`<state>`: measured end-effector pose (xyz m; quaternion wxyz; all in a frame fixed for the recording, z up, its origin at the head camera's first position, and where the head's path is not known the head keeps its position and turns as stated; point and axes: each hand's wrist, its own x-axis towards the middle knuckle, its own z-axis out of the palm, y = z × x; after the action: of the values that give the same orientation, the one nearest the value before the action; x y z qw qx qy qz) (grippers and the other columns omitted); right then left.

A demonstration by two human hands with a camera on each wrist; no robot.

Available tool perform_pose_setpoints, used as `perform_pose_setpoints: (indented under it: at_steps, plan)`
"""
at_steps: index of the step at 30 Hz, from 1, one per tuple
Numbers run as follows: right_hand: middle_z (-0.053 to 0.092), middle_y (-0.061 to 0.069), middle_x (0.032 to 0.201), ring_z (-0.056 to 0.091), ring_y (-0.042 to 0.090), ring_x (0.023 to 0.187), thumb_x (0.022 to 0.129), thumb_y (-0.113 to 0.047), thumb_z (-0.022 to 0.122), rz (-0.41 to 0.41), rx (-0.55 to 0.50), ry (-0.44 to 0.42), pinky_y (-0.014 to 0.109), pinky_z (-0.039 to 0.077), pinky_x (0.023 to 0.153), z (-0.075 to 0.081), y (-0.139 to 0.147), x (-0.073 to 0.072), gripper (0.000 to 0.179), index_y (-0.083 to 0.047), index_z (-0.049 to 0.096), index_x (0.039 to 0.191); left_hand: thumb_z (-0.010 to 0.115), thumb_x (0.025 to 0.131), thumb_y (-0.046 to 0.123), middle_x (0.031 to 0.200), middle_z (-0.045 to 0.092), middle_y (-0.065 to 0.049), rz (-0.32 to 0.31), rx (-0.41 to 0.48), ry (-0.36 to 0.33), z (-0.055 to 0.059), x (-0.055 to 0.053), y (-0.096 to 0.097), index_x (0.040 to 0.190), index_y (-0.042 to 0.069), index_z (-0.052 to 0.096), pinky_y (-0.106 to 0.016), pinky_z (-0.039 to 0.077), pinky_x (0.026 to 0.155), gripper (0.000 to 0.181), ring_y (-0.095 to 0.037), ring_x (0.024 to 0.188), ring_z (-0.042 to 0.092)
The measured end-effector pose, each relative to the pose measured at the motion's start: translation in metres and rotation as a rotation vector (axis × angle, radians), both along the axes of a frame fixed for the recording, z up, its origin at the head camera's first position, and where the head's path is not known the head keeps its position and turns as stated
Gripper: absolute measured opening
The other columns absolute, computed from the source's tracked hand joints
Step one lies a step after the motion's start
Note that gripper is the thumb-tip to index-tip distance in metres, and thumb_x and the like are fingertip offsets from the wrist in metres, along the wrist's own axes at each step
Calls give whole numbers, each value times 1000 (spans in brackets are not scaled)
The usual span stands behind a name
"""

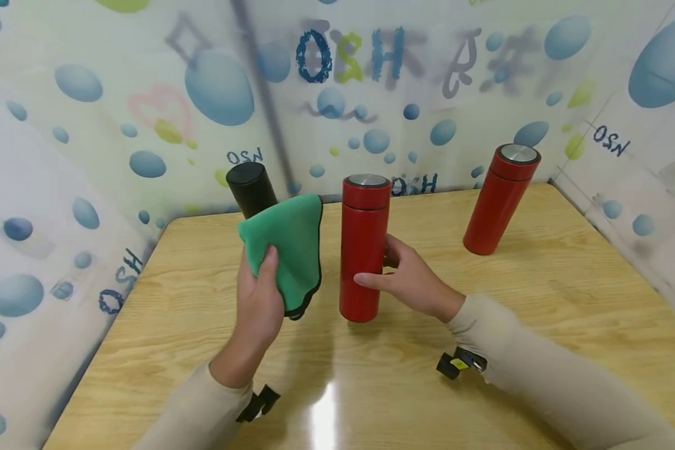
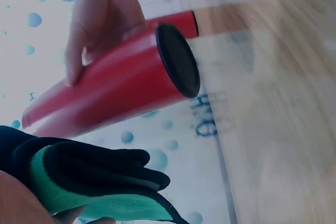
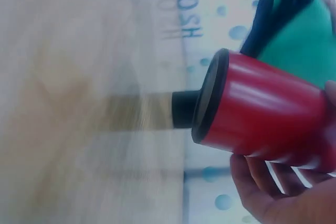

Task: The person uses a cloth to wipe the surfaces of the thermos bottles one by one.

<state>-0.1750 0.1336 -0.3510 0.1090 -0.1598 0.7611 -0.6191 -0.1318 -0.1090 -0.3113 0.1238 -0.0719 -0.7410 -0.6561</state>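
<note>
My left hand holds a folded green cloth with black edging, the thumb lying over its front. My right hand grips a red thermos bottle with a silver-topped lid, thumb in front and fingers behind. The bottle is raised above the table; its dark base shows in the left wrist view. Cloth and bottle are side by side, with a small gap between them in the head view. In the right wrist view the cloth appears behind the red bottle.
Behind the cloth stands a black bottle, its lower part hidden. A second red thermos bottle stands at the back right of the wooden table. A wall covering with blue spots and letters rises behind the table's back edge.
</note>
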Motion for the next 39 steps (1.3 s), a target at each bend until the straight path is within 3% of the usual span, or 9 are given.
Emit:
perform_pose_setpoints:
  at_steps: [4,9,14,18,24,26,31,34,39]
  plan:
    - [56,4,137,57,31,121,89,-30,74,38,-20,-14,44,57,91,0,9,20,66,-22,41,146,34,109,28,137,51,-10,-60,60,58,3,-4,25,146,12,39,-46,46,102,41,-25,122,54]
    - [56,9,138,59,32,120,90,-31,73,46,-52,-16,45,57,92,-1,11,38,68,-17,39,148,37,107,25,133,53,-11,-162,115,137,5,-3,51,145,10,38,-44,49,99,41,-26,117,55]
    - [56,9,136,61,32,116,92,-30,71,35,-58,4,44,58,89,-4,9,47,63,-15,41,146,36,107,20,137,52,-13,-281,120,171,-1,3,63,152,12,30,-44,52,99,46,-29,119,56]
    - [58,9,133,61,31,114,92,-28,71,14,-74,66,42,58,89,-7,7,54,62,-15,42,146,36,108,19,138,50,-14,-342,96,204,-7,10,68,155,12,24,-41,53,99,50,-27,120,57]
    - [59,12,130,64,26,113,93,-17,68,-18,-129,198,34,58,90,-15,9,64,58,-10,42,145,39,106,11,164,23,-5,-465,80,390,-11,13,77,161,9,7,-40,35,119,64,-26,150,28]
    - [58,11,131,64,22,113,93,-14,67,-34,-149,219,32,58,90,-17,9,65,57,-9,41,144,40,105,11,166,20,-4,-485,90,419,-11,14,79,160,8,7,-41,33,120,64,-26,152,24]
    - [56,14,132,63,19,114,95,-10,62,-45,-192,242,32,56,93,-19,10,64,55,-6,38,144,40,106,13,166,18,-3,-504,96,408,-13,17,82,160,10,7,-42,31,121,63,-26,152,23]
    - [53,13,133,61,22,117,97,-11,59,-24,-193,210,32,56,94,-18,7,64,54,-7,34,145,40,106,12,167,17,-1,-495,87,390,-13,17,80,161,14,9,-40,30,122,63,-23,153,22]
    - [52,14,133,57,32,118,98,-14,59,36,-179,137,36,56,93,-20,2,69,58,-9,30,148,39,106,10,167,19,-3,-449,86,416,-9,12,74,161,11,10,-40,28,123,62,-24,154,21]
